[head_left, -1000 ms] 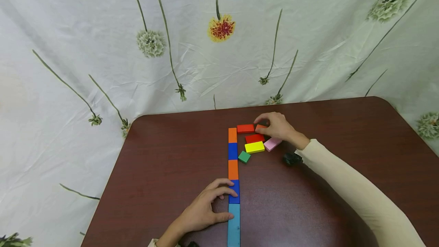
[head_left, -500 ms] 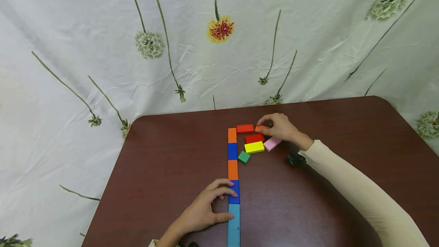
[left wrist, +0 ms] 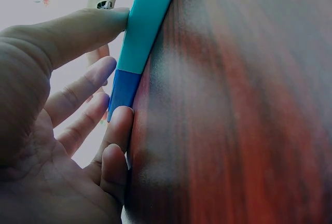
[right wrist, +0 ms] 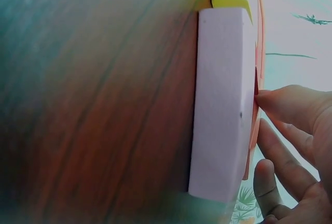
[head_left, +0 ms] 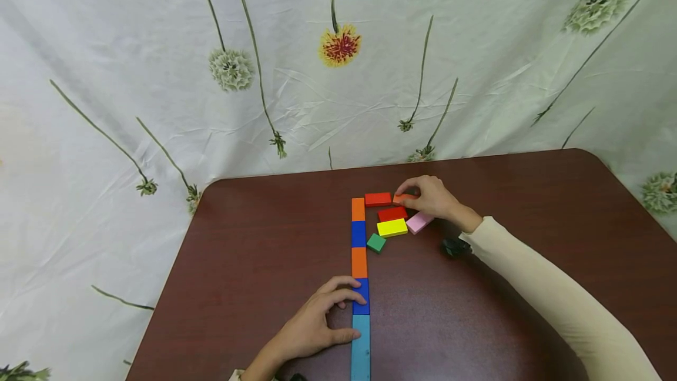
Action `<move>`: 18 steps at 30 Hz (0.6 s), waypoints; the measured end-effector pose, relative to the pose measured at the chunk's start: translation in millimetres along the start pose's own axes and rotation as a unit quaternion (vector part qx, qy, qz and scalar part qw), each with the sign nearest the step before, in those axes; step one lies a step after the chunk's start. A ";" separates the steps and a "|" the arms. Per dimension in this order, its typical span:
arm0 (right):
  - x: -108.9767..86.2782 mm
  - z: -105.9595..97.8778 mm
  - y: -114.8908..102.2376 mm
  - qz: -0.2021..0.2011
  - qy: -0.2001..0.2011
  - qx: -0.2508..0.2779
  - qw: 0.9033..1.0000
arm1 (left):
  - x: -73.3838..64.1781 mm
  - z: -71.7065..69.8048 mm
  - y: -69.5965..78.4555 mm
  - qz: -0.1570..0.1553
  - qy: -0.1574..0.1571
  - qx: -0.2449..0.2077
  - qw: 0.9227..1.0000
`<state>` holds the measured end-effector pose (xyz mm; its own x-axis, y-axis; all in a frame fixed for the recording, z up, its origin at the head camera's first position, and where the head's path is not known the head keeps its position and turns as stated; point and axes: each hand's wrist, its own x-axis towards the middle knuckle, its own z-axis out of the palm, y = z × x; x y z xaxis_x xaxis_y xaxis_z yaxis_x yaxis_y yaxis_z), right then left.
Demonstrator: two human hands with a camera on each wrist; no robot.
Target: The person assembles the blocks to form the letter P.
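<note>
My right hand (head_left: 431, 197) pinches an orange block (head_left: 401, 199) that lies end to end with a red block (head_left: 378, 199) at the far side. In the right wrist view the thumb and fingers (right wrist: 290, 105) reach past a pink block (right wrist: 220, 105), and little of the orange block shows. My left hand (head_left: 317, 322) rests along a straight row of blocks: the thumb touches the teal block (head_left: 361, 346), and two relaxed fingertips lie on the blue block (head_left: 362, 304). The left wrist view shows the thumb against the side of the teal block (left wrist: 148, 27).
Farther up the row are an orange block (head_left: 359, 262), a blue block (head_left: 358, 234) and another orange block (head_left: 358, 209). Right of it lie a second red block (head_left: 392, 214), a yellow block (head_left: 392, 227) and a tilted green block (head_left: 376, 243). A flowered cloth (head_left: 296, 93) hangs behind the table (head_left: 254, 240).
Since a second ago my right hand has shifted slightly to the right, and more of the orange block shows. My left hand stays in place.
</note>
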<state>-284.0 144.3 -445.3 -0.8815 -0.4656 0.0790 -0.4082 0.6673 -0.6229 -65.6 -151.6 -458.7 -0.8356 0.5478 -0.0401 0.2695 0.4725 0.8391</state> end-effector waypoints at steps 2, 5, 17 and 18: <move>-0.3 0.2 -0.4 0.000 -0.002 0.002 1.000 | -0.1 0.1 0.0 -0.001 0.000 0.000 1.000; -0.3 0.2 -0.5 0.000 -0.003 0.003 1.000 | -0.2 0.1 0.0 0.000 0.000 0.000 1.000; -3.9 -1.7 -2.8 0.001 0.009 0.035 0.999 | 0.1 0.5 0.0 0.011 0.003 0.001 1.000; -5.1 -2.4 -3.5 0.002 0.012 0.040 0.999 | 0.2 0.5 0.1 0.011 0.003 0.001 1.000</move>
<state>-278.7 145.8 -441.6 -0.8892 -0.4477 0.0940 -0.3845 0.6202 -0.6837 -65.5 -151.1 -459.0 -0.8323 0.5541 -0.0185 0.2884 0.4612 0.8392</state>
